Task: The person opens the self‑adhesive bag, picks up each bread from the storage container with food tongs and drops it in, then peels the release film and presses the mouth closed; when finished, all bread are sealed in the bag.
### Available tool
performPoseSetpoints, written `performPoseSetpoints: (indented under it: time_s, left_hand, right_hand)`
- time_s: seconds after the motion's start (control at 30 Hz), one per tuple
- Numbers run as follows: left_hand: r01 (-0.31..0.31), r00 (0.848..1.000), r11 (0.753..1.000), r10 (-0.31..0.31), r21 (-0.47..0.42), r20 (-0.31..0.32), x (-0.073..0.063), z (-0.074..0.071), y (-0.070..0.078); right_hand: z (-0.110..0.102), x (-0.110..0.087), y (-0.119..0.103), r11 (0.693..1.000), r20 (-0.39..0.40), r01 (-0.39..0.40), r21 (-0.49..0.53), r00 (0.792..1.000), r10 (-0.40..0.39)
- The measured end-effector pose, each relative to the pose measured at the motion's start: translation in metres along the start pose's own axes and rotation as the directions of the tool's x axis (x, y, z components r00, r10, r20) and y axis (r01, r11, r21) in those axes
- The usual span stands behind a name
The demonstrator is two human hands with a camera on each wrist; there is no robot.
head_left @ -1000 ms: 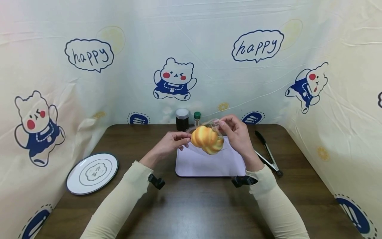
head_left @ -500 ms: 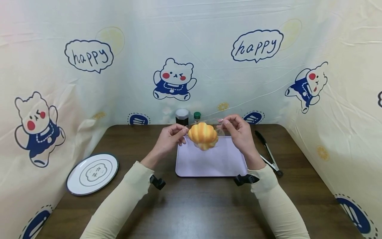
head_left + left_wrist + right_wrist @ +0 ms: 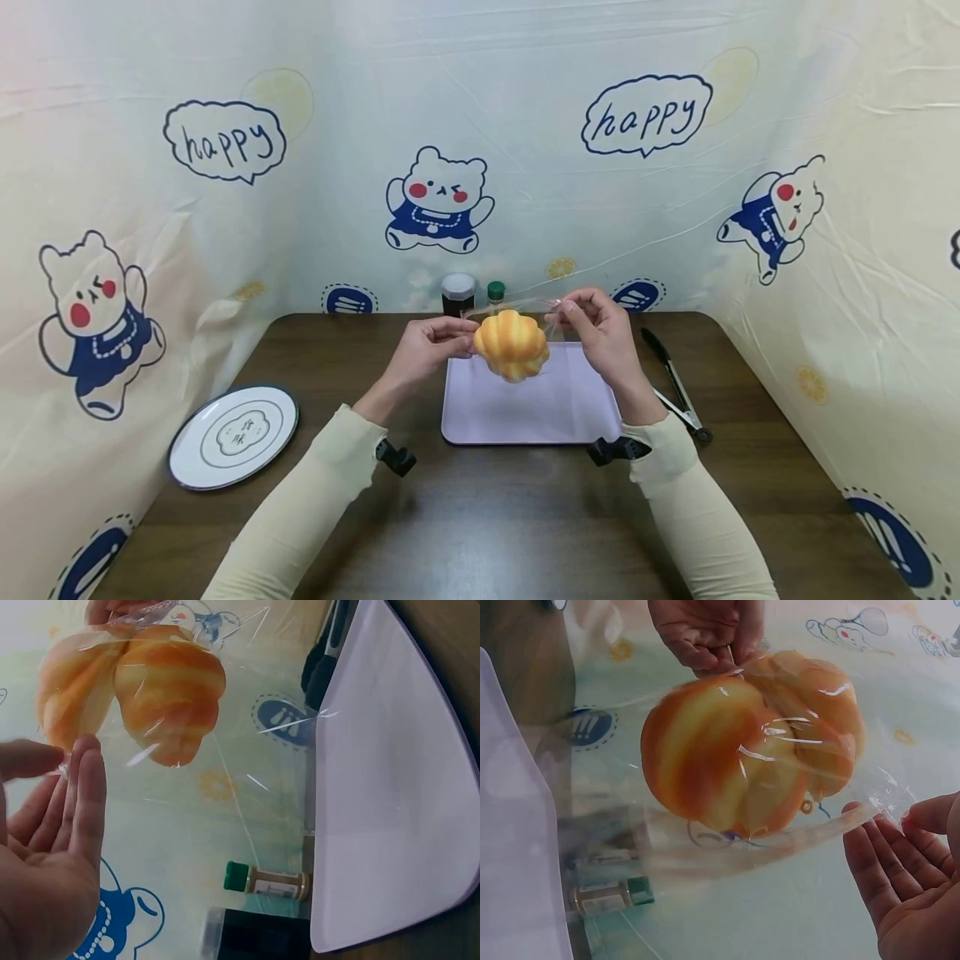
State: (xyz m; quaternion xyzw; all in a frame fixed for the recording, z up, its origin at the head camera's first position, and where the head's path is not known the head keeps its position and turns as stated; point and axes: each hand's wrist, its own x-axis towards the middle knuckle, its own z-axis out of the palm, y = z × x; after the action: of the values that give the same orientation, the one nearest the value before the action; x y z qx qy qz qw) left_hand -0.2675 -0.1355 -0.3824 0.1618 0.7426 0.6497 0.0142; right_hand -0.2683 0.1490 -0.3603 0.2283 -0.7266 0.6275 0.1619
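Note:
Two golden bread rolls (image 3: 512, 345) with ridged tops sit in a clear plastic bag (image 3: 780, 844), held up over the lilac tray (image 3: 525, 417). On one side my left hand (image 3: 426, 354) pinches the bag's edge between thumb and fingertips, right beside a roll; the left wrist view shows this left hand (image 3: 56, 847) under the bread rolls (image 3: 169, 694). Opposite it, my right hand (image 3: 600, 337) pinches the bag's upper corner, with the plastic drawn taut along the top. In the right wrist view the right hand (image 3: 915, 877) grips a gathered bit of film.
Behind the tray stand a dark jar with a pale lid (image 3: 458, 293) and a small green-capped bottle (image 3: 496, 293). Black-handled tongs (image 3: 678, 383) lie to the tray's right. A white blue-rimmed plate (image 3: 233, 437) lies at the left. A printed curtain (image 3: 525, 200) hangs behind the table.
The bag and rolls have shifted a little left and turned. My left hand rose, then dipped slightly against the roll. My right hand moved slightly right, stretching the bag's top edge.

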Motion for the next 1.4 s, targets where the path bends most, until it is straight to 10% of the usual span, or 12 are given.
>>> performPoseSetpoints:
  time_s: [0.2, 0.73, 0.97, 1.23, 1.4]
  left_hand:
    - [-0.052, 0.998, 0.989, 0.058, 0.138, -0.038, 0.001, 0.000, -0.001]
    - [-0.143, 0.972, 0.985, 0.120, -0.101, -0.200, 0.003, 0.010, 0.009]
    - [-0.157, 0.936, 0.976, 0.097, -0.153, -0.338, 0.004, 0.013, 0.013]
    - [-0.183, 0.894, 0.962, 0.076, -0.205, -0.442, 0.008, 0.013, 0.018]
    - [-0.141, 0.883, 0.976, 0.049, -0.165, -0.467, 0.009, 0.013, 0.019]
  right_hand:
    - [-0.002, 0.000, 0.002, 1.000, -0.008, -0.004, 0.004, 1.000, 0.004]
    - [-0.001, -0.004, 0.008, 0.993, 0.077, -0.103, -0.065, 0.991, 0.108]
    - [0.005, -0.011, 0.025, 0.982, 0.133, -0.132, -0.133, 0.980, 0.150]
    - [0.030, -0.031, 0.057, 0.872, 0.416, -0.089, -0.481, 0.852, 0.317]
    - [0.044, -0.041, 0.071, 0.849, 0.530, -0.007, -0.529, 0.778, 0.337]
